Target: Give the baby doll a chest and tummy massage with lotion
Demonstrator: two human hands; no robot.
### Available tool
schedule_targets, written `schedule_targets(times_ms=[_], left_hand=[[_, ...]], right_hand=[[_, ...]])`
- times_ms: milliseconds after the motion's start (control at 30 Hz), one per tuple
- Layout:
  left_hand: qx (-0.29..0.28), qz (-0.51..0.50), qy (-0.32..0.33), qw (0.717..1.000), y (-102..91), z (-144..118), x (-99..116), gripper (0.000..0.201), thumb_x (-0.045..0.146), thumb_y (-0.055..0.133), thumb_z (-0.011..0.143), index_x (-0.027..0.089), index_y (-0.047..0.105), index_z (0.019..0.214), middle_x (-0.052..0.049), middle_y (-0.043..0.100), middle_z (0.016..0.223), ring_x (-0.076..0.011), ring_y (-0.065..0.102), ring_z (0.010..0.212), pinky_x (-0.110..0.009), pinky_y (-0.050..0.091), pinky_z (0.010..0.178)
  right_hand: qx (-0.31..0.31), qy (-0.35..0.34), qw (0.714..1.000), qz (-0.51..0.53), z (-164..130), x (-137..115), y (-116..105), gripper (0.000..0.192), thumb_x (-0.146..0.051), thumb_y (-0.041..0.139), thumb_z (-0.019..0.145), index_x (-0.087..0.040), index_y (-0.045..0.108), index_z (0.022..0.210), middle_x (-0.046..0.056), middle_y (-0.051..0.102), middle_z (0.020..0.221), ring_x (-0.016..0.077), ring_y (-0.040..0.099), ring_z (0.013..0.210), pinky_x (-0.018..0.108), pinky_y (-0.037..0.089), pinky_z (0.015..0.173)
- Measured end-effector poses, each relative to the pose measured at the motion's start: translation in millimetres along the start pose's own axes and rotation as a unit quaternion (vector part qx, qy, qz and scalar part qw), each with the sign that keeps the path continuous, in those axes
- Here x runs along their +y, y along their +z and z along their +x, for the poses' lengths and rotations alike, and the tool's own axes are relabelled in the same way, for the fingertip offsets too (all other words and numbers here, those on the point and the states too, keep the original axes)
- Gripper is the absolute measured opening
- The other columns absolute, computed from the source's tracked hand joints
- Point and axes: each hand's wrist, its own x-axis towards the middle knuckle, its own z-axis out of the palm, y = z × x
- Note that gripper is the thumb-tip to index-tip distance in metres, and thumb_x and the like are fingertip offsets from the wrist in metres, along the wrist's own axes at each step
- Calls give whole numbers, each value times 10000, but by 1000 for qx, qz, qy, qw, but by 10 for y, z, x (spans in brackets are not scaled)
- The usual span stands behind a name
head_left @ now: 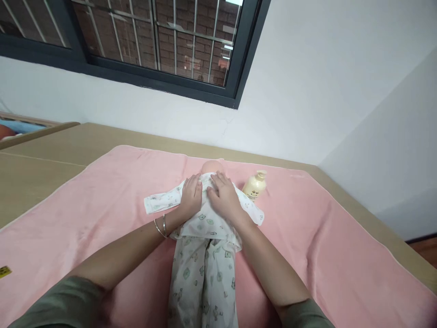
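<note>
A baby doll [212, 166] lies on its back on a pink blanket [102, 205], head toward the wall, dressed in a white printed top [205, 222] and matching trousers [203, 278]. My left hand [191, 197] rests flat on the left side of the doll's chest, fingers together, two bangles on its wrist. Beside it, my right hand [223, 198] lies flat on the right side of the chest. Both palms press on the top's fabric. The doll's sleeves spread out to each side.
A cream pump bottle [254, 185] stands on the blanket just right of the doll's head. The blanket covers a tan table [41, 168] set against a white wall under a barred window [153, 41]. A small yellow tag [4, 271] lies at the blanket's left edge.
</note>
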Motion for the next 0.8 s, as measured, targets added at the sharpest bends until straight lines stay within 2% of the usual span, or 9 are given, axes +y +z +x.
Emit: schedule_targets(times_ms=[67, 200, 267, 367, 433, 567, 667, 733, 800], left_hand=[[0, -12, 4, 1000, 1, 1, -1, 579, 482, 200, 1065, 163, 549, 1400, -180, 605, 1426, -311, 520, 1376, -574, 332, 1215], [0, -12, 2, 1000, -6, 9, 10, 551, 464, 221, 1060, 172, 562, 1379, -180, 620, 1402, -312, 528, 1363, -584, 330, 1211], [-1, -10, 2, 1000, -10, 12, 20, 539, 445, 233, 1056, 159, 563, 1372, -189, 621, 1393, -315, 536, 1350, -580, 334, 1207], [-7, -4, 3, 1000, -16, 17, 30, 526, 419, 247, 1049, 138, 559, 1366, -199, 619, 1385, -317, 545, 1332, -572, 343, 1199], [-11, 5, 5, 1000, -22, 20, 30, 505, 404, 265, 1043, 141, 555, 1362, -195, 618, 1380, -309, 546, 1329, -559, 350, 1194], [-25, 49, 25, 998, -55, 27, 54, 433, 341, 337, 1021, 160, 544, 1356, -173, 601, 1398, -296, 511, 1366, -530, 361, 1188], [-44, 131, 34, 990, -125, 29, 180, 363, 291, 405, 985, 148, 582, 1268, -178, 628, 1316, -317, 540, 1303, -520, 412, 1126], [-53, 219, 15, 974, -211, 25, 342, 301, 288, 457, 954, 123, 623, 1144, -201, 653, 1186, -354, 582, 1183, -530, 455, 1030], [-91, 302, 9, 949, -333, 14, 549, 262, 301, 491, 935, 118, 648, 1037, -213, 662, 1096, -383, 598, 1097, -538, 465, 946]], right_hand=[[24, -2, 1000, -4, -5, -4, -6, 537, -320, 443, 1027, -123, 465, 1526, 163, 329, 1659, 280, 239, 1562, 485, 159, 1271], [-60, 3, 998, -34, -23, -31, 15, 534, -345, 452, 1036, -157, 455, 1536, 168, 298, 1670, 336, 195, 1570, 591, 160, 1247], [-84, 2, 996, -33, -36, -50, 0, 524, -354, 453, 1038, -161, 469, 1526, 176, 303, 1666, 342, 223, 1561, 587, 192, 1239], [-48, -2, 999, -25, -51, -70, -18, 519, -318, 438, 1040, -133, 466, 1524, 180, 295, 1669, 319, 247, 1555, 515, 213, 1249], [-24, 2, 999, -32, -48, -67, 12, 521, -304, 426, 1044, -130, 450, 1534, 172, 284, 1675, 314, 223, 1563, 510, 191, 1255], [-56, 5, 997, -51, -21, -50, 58, 495, -310, 441, 1045, -151, 473, 1513, 172, 341, 1651, 313, 248, 1552, 528, 196, 1237], [-68, 6, 997, -42, -60, -96, -135, 412, -283, 460, 1026, -143, 585, 1393, 180, 482, 1560, 293, 417, 1456, 432, 346, 1140], [-73, 25, 997, -21, -150, -171, -380, 339, -277, 452, 1017, -165, 659, 1261, 137, 670, 1346, 249, 602, 1242, 337, 452, 952], [-82, 58, 995, -16, -280, -266, -636, 304, -328, 462, 1018, -209, 678, 1196, 64, 759, 1086, 215, 682, 1000, 294, 459, 770]])
